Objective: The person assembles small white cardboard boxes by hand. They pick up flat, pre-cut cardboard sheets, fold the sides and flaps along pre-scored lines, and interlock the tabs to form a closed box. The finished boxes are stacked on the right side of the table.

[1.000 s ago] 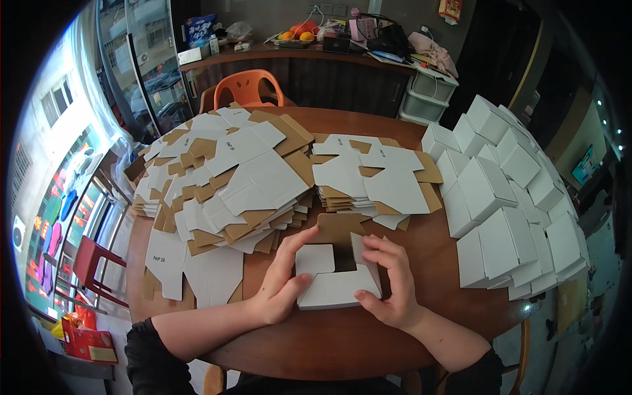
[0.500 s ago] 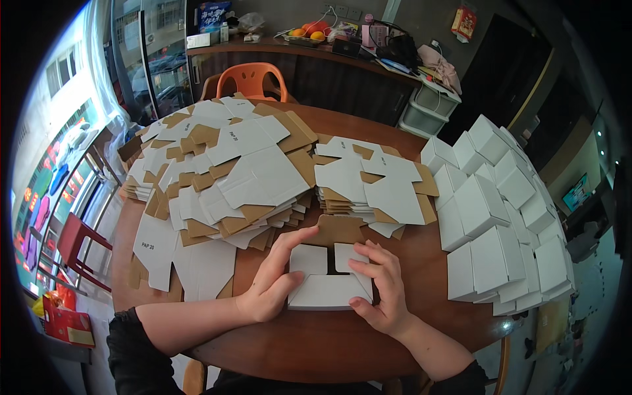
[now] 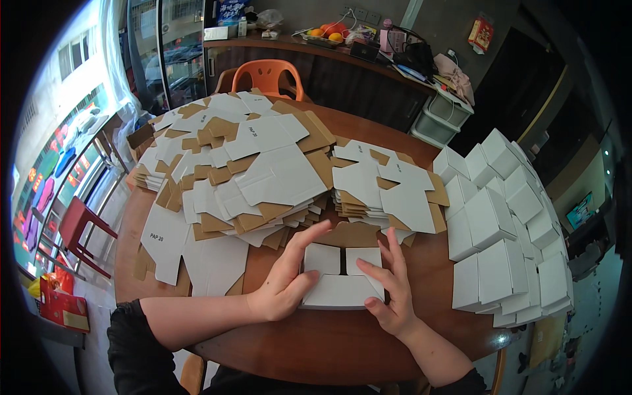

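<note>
A small white carton lies on the table in front of me, with its brown-lined lid flap raised at the far side. Its two side flaps are folded inward, leaving a narrow dark slot between them. Along the carton's left side my left hand is open, the thumb at the near-left edge and the fingers stretched toward the lid. At the right side my right hand is also open, fingers spread, with one fingertip at the right side flap and the thumb beside the near-right corner.
Flat white-and-brown carton blanks lie in a large heap to the left and a smaller stack beyond the carton. Folded white boxes are piled at the right of the wooden table. An orange chair stands behind it.
The gap between the side flaps has narrowed to a slot. My right fingers have straightened and lifted upward. The whole view has shifted, so most things appear farther right.
</note>
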Demonstrator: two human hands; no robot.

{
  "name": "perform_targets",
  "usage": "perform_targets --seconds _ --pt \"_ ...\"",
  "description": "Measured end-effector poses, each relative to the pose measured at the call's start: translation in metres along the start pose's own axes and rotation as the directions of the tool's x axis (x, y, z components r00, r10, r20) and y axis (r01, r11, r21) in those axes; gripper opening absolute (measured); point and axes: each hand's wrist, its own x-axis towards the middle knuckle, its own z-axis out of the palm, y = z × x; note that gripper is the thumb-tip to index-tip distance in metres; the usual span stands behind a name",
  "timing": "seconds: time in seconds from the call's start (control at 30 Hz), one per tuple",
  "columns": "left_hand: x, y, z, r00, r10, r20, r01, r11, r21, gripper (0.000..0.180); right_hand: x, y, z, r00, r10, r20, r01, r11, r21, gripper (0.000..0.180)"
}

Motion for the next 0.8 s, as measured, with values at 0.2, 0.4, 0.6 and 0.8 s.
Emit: perform_targets --seconds 0.2,0.4,0.6,0.8 --pt "0.004 0.005 -0.004 0.999 0.034 0.023 -0.038 0.982 0.183 0.069 0.0 -0.007 0.001 0.997 0.069 0.027 -0.071 0.993 0.098 0.054" --pt "0.004 0.0 -0.003 0.999 0.038 0.036 -0.044 0.985 0.168 0.066 0.0 -0.006 0.001 0.998 0.063 0.02 -0.065 0.992 0.104 0.052" --pt "0.004 0.0 -0.001 0.999 0.027 0.018 -0.03 0.99 0.141 0.064 0.001 -0.008 -0.002 0.996 0.083 0.025 -0.084 0.995 0.061 0.052" --pt "0.002 -0.004 -0.007 0.998 0.026 0.055 -0.036 0.981 0.192 0.066 0.0 0.002 0.001 0.999 0.041 0.015 -0.043 0.995 0.088 0.053"
